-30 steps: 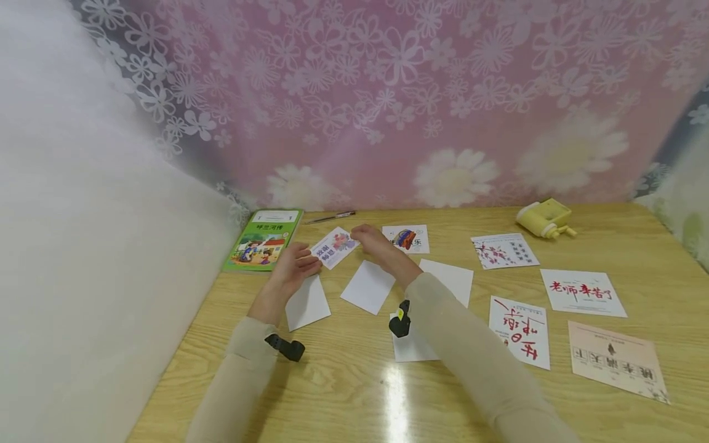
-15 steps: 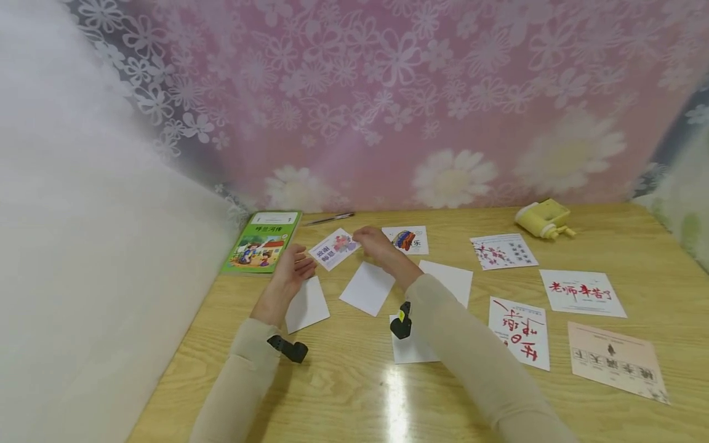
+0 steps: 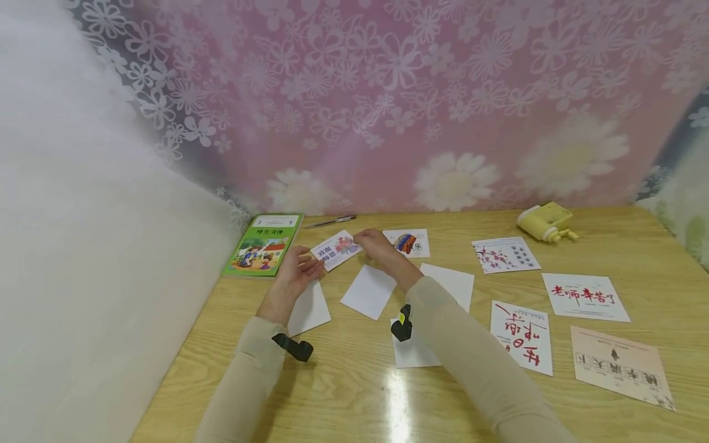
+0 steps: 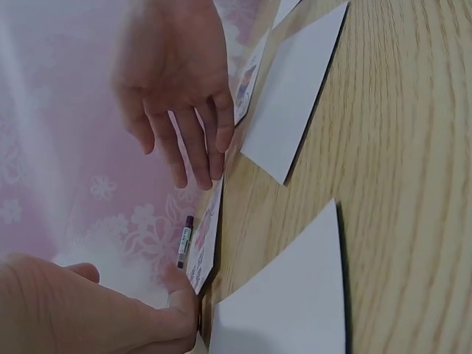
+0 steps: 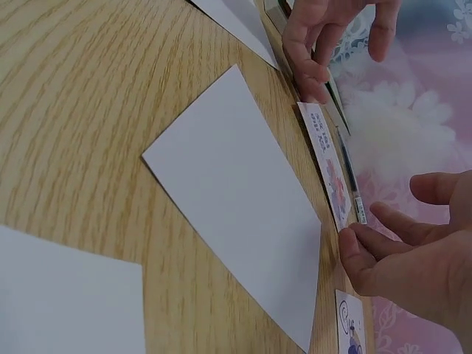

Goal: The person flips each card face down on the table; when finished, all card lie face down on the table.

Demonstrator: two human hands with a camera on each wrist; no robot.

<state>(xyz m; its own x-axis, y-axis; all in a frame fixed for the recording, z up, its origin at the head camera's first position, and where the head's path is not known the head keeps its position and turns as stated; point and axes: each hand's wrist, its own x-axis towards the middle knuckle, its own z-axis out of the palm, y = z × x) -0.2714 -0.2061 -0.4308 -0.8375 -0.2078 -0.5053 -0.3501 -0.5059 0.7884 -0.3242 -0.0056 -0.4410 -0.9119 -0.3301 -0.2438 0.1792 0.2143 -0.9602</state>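
A printed greeting card (image 3: 336,249) with a flower bouquet and Chinese characters lies at a slant on the table. At its left end my left hand (image 3: 293,277) rests with loosely bent fingers touching or very near the edge. My right hand (image 3: 382,251) touches the right end, its fingers extended, as the left wrist view shows. In the right wrist view the card (image 5: 328,162) sits between both hands' fingertips. Whether either thumb bears on it is hard to tell. Close by lie a blank white card (image 3: 370,292) and another (image 3: 310,311), partly under my left wrist.
A green picture book (image 3: 263,245) lies behind my left hand, with a pen (image 3: 330,221) beside it. Further right are a hamburger-like printed card (image 3: 408,243), several other cards such as a peach one (image 3: 620,363), and a yellow crank-handled device (image 3: 547,221).
Both hands stay at the two ends of the bouquet card. It has barely shifted, and the whole scene moves slightly with the head.
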